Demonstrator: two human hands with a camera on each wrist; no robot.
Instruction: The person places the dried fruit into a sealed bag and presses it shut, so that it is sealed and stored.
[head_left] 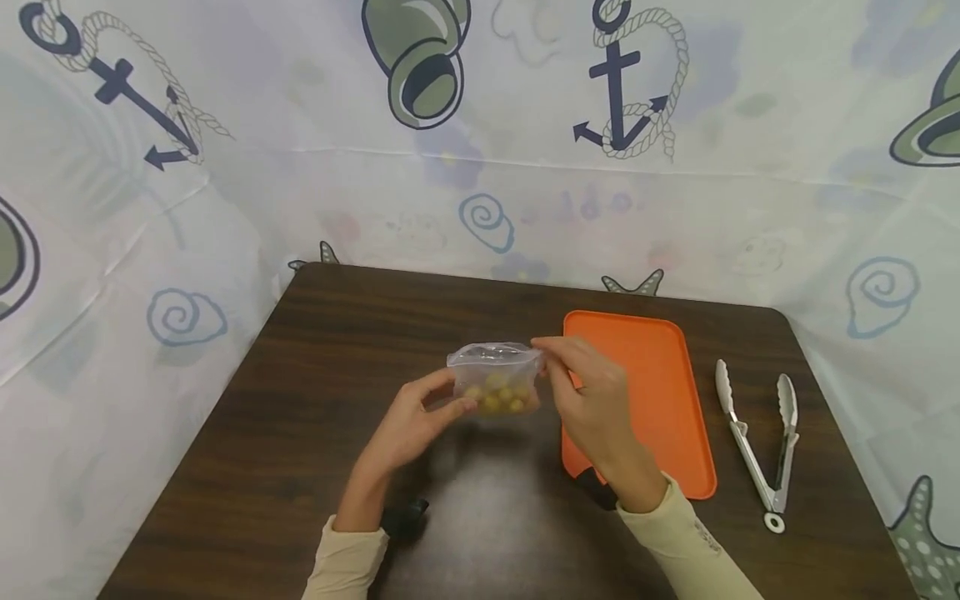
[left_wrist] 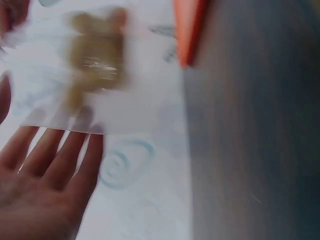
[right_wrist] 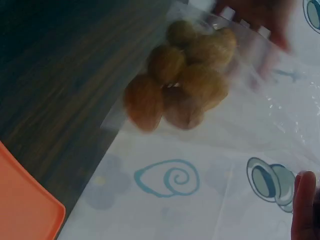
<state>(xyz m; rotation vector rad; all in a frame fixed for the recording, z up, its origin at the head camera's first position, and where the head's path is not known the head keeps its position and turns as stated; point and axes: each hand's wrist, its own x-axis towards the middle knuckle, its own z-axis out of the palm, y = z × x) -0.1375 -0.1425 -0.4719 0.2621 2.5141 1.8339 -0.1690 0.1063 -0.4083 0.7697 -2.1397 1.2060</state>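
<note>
A small clear zip bag (head_left: 487, 360) is held up over the table between both hands. Several round yellow-brown pieces (head_left: 497, 397) lie bunched at its bottom; they look like small fruits or nuts. My left hand (head_left: 408, 423) holds the bag's left side, thumb in front and fingers behind the plastic. In the left wrist view, the left fingers (left_wrist: 60, 155) show partly through the film. At the bag's upper right corner, my right hand (head_left: 596, 400) pinches the edge between thumb and forefinger. The right wrist view shows the pieces (right_wrist: 175, 80) closer, slightly blurred.
An orange tray (head_left: 652, 400) lies on the dark wooden table (head_left: 300, 467), partly under the right hand and wrist. Metal tongs (head_left: 778, 498) rest spread to the right of it. Printed cloth (head_left: 360, 183) hangs behind and around the table.
</note>
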